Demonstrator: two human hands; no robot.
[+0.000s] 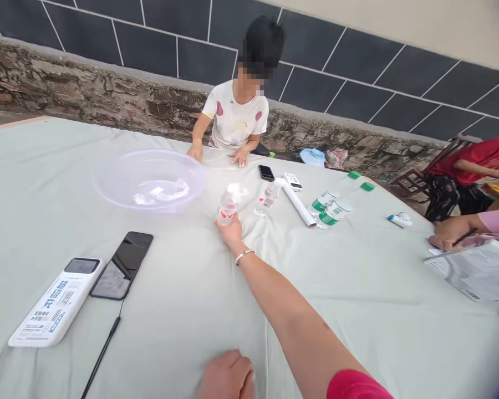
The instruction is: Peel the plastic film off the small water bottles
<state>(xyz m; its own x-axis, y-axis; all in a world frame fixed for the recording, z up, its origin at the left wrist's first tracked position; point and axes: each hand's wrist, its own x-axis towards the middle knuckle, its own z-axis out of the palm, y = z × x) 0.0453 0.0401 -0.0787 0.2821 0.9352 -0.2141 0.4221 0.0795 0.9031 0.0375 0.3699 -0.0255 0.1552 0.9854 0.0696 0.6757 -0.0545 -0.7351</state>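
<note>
The right hand (pixel 232 231) had its fingers closed around the lower part of a small clear plastic bottle with a red-and-white label (pixel 227 213), near the middle of the pale grey-green cloth-covered table (pixel 183 338). The left hand (pixel 228 378), cut off by the lower edge, was curled with nothing visible in it. By that grip, the grasp was done and letting go was left; whether the base touched the cloth could not be told through the blur. A similar clear bottle (pixel 266 200) stood unheld beside it. Farther right were two green-capped clear bottles (pixel 334 215) with green-and-white labels. Blocky blue characters marked a white rectangular power bank (pixel 56 303); no brand was legible.
</note>
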